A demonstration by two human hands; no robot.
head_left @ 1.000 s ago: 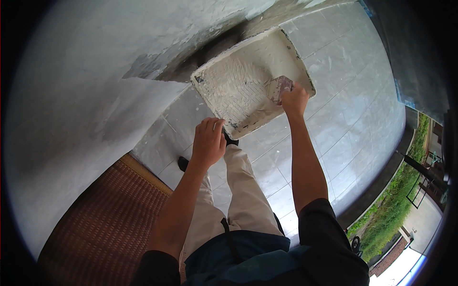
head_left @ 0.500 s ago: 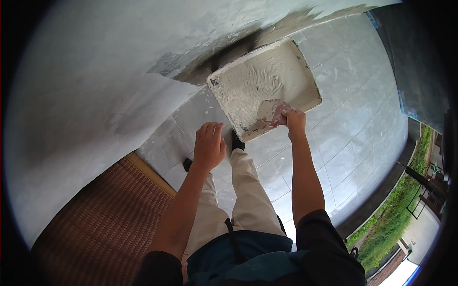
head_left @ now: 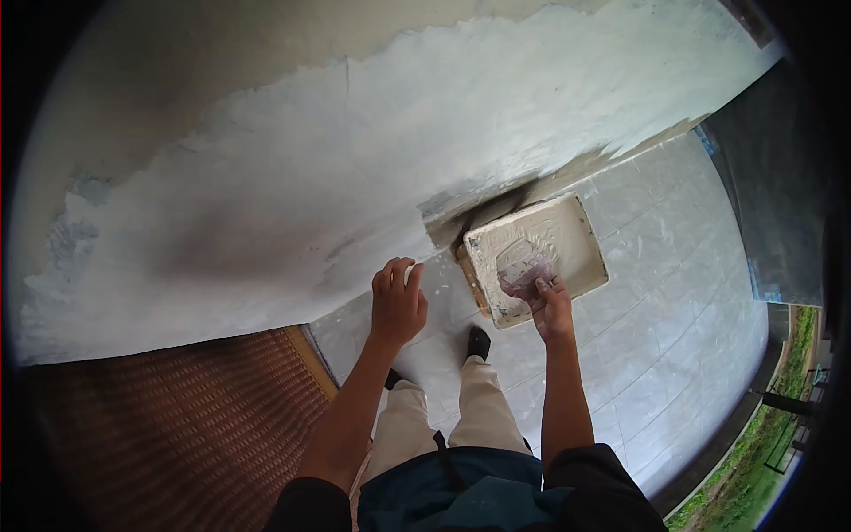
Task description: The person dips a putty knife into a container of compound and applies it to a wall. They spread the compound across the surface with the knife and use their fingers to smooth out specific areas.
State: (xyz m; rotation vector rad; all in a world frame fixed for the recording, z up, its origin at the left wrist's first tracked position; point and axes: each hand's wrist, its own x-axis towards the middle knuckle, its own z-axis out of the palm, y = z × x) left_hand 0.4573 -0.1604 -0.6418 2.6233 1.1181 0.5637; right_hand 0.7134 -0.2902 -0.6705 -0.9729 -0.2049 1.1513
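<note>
My right hand (head_left: 554, 310) pinches a flat, putty-smeared scraper (head_left: 523, 269) at its near edge. The blade overlaps the shallow rectangular tray (head_left: 596, 289) in this view. Inside that tray lies a layer of cream-coloured putty (head_left: 569, 232) with ridges and streaks, and its rim is crusted with the same stuff. Left of the tray, in front of the wall, my left hand (head_left: 398, 303) is raised with loosely bent fingers apart and nothing in them.
A wall (head_left: 355, 168) with pale, patchy coating rises behind the tray. Brown woven matting (head_left: 195, 417) lies at lower left, near my feet. Grey tiles (head_left: 674, 293) cover the floor, and a dark panel (head_left: 776, 186) stands at the right.
The view has tilted up, showing more wall, and the tray looks smaller and lower. My right hand has turned the scraper so its face points up. The left hand remains empty.
</note>
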